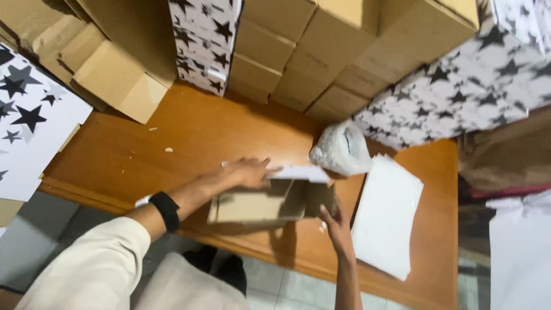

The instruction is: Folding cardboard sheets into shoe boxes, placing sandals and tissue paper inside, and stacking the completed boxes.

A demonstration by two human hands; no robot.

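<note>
A wooden table [189,138] stands in a packing corner, its near edge over tiled floor. Nearest the person, at that front edge, lies a small cardboard box [261,204] on its side, its long axis running left to right along the edge, its open mouth facing the person. The right hand [333,225] braces its right end, fingers spread against the wall, gripping nothing. The left hand [244,172] lies flat on top, pressing a white flap [301,172] down. To fold it cleanly, I would keep that end braced and press along the crease. Just right lies a stack of white sheets [387,215]; behind the box, a crumpled plastic bag [341,149]. Farther back rise plain cartons [298,51] and star-printed boxes [459,92]
</note>
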